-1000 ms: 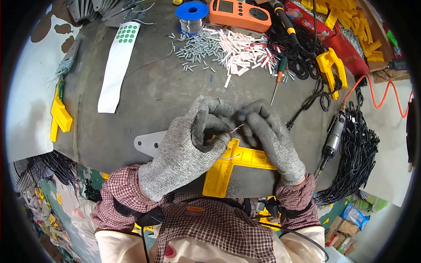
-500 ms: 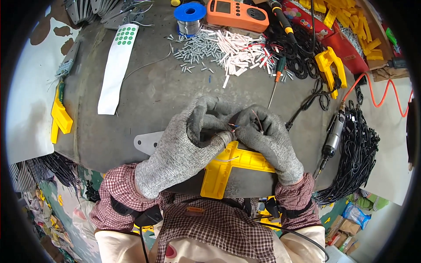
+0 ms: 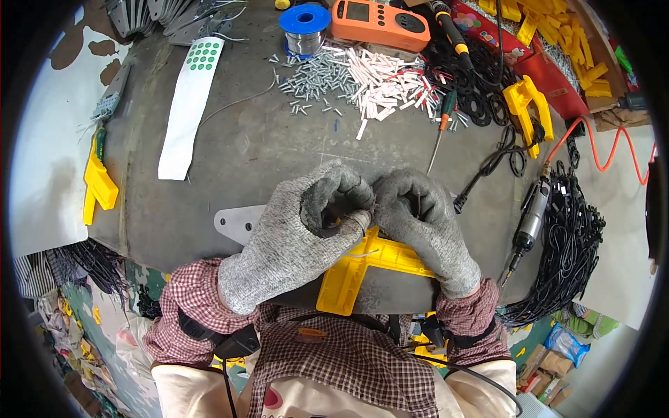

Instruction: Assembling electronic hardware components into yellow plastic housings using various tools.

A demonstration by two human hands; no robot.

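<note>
My left hand (image 3: 289, 233), in a grey glove, is closed with thumb and fingers pinched together at the middle of the bench. My right hand (image 3: 426, 226), gloved alike, is pinched against it, fingertip to fingertip. Thin wires are between them, now almost wholly covered by the gloves. Below the hands lies a yellow plastic handle shell (image 3: 338, 291), its hollow side up, with a pale wire (image 3: 362, 254) crossing it. A grey metal plate with holes (image 3: 232, 221) sticks out from under my left hand.
Screws (image 3: 313, 80) and white sleeves (image 3: 383, 83) lie in piles beyond, near a solder spool (image 3: 304, 28) and an orange meter (image 3: 380, 22). A screwdriver (image 3: 446, 111) points toward me. At right are a power driver (image 3: 533, 212) and bundled black cables (image 3: 571, 244).
Both hands have drawn closer together and their fingers have curled in. The coloured wire ends that showed between them are now hidden. The yellow shell stays nearly in place.
</note>
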